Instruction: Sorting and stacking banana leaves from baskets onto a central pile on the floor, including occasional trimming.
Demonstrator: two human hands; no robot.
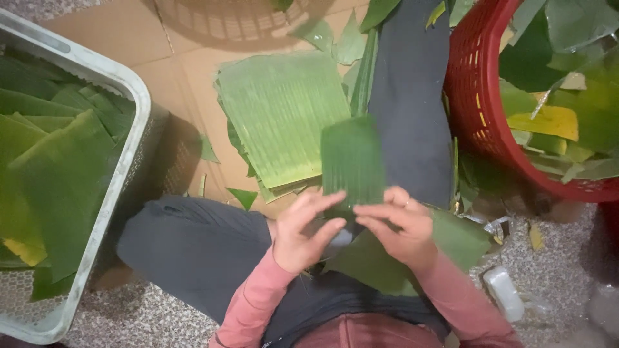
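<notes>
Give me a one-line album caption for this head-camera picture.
Seated on the floor, left hand and right hand hold a dark green leaf piece between grey crate and red basket.

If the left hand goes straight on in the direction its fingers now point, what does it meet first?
The left hand points up and right, and its fingers already touch the dark leaf strip it holds with the right hand. Next it would probably meet the right hand's fingers; depth is unclear.

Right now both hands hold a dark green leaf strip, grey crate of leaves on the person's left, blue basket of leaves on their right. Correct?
Not quite: the basket is red, not blue. The head view shows it on the person's right, full of leaves. The rest stands: the left hand and right hand both hold the dark green leaf strip, and the grey crate of leaves sits on their left.
</notes>
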